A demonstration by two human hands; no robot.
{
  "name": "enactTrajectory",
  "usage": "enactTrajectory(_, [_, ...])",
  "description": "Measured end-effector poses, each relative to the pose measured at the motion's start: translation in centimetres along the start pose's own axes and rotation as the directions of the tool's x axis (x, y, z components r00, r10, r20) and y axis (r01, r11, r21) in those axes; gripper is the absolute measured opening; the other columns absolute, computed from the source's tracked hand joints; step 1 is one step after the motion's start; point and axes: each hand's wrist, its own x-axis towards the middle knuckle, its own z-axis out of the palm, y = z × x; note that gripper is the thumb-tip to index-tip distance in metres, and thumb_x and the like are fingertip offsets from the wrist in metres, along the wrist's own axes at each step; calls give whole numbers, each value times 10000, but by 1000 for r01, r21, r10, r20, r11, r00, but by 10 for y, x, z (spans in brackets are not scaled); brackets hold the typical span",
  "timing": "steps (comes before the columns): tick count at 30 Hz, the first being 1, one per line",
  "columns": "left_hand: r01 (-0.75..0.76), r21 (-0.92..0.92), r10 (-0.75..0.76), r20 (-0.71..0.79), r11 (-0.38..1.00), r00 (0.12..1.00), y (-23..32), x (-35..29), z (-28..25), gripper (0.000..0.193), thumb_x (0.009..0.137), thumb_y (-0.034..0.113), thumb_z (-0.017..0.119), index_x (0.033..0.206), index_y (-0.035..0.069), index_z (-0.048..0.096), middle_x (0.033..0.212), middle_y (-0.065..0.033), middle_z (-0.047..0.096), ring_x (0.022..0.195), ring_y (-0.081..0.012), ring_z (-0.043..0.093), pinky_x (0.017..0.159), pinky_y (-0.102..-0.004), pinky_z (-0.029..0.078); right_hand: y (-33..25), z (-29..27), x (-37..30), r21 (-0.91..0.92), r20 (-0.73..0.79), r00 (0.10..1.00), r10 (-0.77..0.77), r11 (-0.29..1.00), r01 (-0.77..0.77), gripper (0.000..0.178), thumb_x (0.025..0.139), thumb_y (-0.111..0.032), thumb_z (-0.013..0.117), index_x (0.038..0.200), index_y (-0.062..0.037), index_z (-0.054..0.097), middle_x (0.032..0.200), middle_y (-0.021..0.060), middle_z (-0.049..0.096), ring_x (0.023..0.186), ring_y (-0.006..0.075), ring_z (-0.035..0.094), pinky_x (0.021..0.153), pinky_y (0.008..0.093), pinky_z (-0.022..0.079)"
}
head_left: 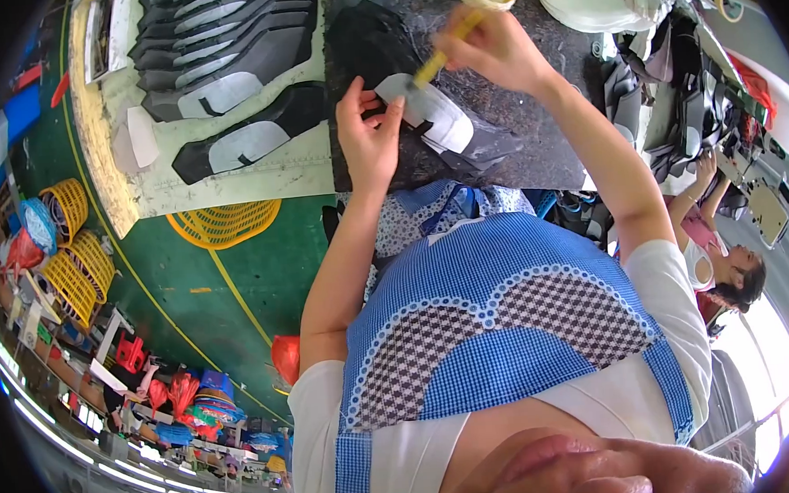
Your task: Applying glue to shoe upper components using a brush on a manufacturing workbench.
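while right hand (500,52) grasps yellow-handled brush (435,65) over white patch (446,124), left hand (369,132) touches patch's edge, cannot tell whether grip pinches; black pieces (285,56) lie left.

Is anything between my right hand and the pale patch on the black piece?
Only the yellow brush in your right hand, its tip at the pale patch. Nothing else shows there; your left hand is left of the brush.

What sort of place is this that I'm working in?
Probably a factory workshop, perhaps making shoe parts. Matching dark-and-pale cut pieces lie in an overlapping row, the right hand holds what looks like a yellow brush at a similar piece, and the green floor has yellow lines.
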Motion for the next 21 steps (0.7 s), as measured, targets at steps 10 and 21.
enactTrajectory(10, [38,253,-54,58,967,997,22,23,-10,333,751,99,792,961,-10,558,810,-25,601,709,-85,557,658,-229,469,26,-13,-92,167,-141,984,-108,977,131,179,880,-175,673,930,-12,617,861,88,673,766,124,674,695,268,554])
enactTrajectory(21, [321,-264,-275,198,910,941,44,19,4,229,879,62,628,1054,-3,496,993,-105,630,875,-157,629,721,-298,534,-22,11,-87,36,-167,907,-386,917,397,161,828,-119,696,934,-31,613,920,84,652,827,188,653,697,294,526])
